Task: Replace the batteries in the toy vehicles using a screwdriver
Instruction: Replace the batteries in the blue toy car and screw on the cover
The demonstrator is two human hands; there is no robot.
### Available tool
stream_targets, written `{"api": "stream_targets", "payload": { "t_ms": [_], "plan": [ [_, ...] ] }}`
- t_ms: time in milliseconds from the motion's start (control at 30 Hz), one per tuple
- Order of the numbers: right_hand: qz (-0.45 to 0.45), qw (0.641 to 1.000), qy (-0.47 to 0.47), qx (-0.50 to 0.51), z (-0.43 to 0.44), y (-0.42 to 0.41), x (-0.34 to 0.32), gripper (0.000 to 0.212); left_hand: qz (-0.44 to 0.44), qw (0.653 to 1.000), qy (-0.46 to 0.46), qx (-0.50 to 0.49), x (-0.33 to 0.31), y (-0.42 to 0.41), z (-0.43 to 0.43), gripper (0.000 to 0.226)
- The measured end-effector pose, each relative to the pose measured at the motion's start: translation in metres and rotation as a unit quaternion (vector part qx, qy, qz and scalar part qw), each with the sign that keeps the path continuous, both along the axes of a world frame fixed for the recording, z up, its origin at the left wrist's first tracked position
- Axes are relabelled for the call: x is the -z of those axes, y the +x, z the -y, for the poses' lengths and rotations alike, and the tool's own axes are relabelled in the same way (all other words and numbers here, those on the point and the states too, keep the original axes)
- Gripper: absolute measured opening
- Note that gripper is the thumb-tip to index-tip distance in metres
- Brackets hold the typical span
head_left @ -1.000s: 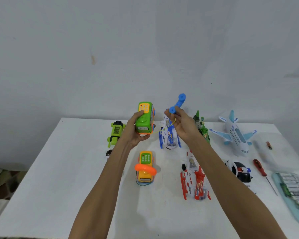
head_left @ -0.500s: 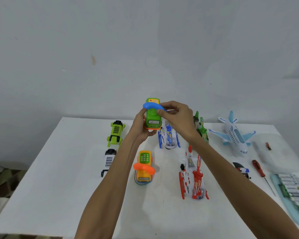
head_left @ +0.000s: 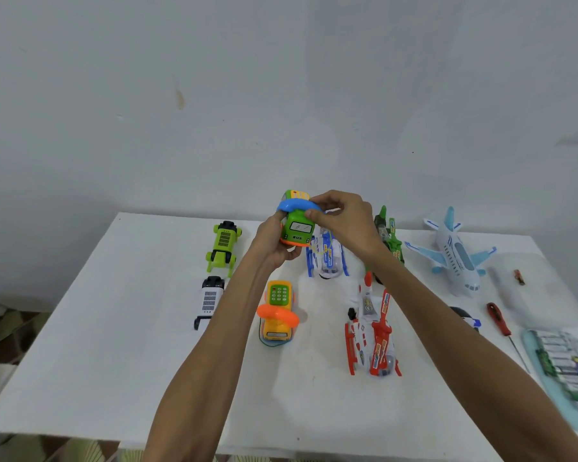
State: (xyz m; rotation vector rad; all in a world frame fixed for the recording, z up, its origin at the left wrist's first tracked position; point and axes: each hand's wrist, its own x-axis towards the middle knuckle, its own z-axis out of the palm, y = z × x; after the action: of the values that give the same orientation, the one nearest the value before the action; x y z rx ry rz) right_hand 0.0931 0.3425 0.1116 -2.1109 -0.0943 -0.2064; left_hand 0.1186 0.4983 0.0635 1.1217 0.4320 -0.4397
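Both hands are raised above the far middle of the white worktop, working on one toy. The left hand cups a green toy bus from below and from its left side, fingers wrapped around the body, holding it clear of the worktop. The bus faces the camera, with the word "BUS" readable on its front above an orange base. The right hand pinches the right end of a blue handset that lies across the roof of the bus, thumb and fingertips closed on it.

Other toys lie on the worktop below. A yellow phone bus with an orange handset across it sits just beneath the left forearm. A lime green vehicle and a white vehicle lie to the left, one behind the other. A blue and white helicopter lies right behind the held bus, and a red and white helicopter lies nearer the camera. A green helicopter is partly hidden by the right wrist. A pale blue airplane stands further right.

At the right edge, a red-handled screwdriver lies flat on the worktop, untouched, beside a tray of batteries. A small reddish object lies behind them; it is too small to identify.
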Motion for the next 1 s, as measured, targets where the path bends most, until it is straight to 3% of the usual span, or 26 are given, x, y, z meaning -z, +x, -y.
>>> {"api": "stream_targets", "payload": {
  "t_ms": [133,267,600,1000],
  "plan": [
    [-0.037,0.994,0.104,0.012,-0.001,0.002,0.004,0.026,0.000,1.000,0.011,-0.009,0.000,0.003,-0.003,0.063],
    [-0.124,0.969,0.214,0.009,-0.001,0.010,0.005,0.027,-0.002,1.000,0.010,-0.010,-0.005,0.002,-0.003,0.063],
    [-0.191,0.940,0.284,-0.001,0.002,0.008,-0.005,0.012,-0.028,0.999,0.018,-0.030,-0.005,0.005,-0.001,0.038],
    [-0.178,0.944,0.276,0.019,0.003,0.009,0.006,0.009,-0.045,0.998,0.027,-0.031,-0.001,0.006,0.003,0.041]
  ]
}}
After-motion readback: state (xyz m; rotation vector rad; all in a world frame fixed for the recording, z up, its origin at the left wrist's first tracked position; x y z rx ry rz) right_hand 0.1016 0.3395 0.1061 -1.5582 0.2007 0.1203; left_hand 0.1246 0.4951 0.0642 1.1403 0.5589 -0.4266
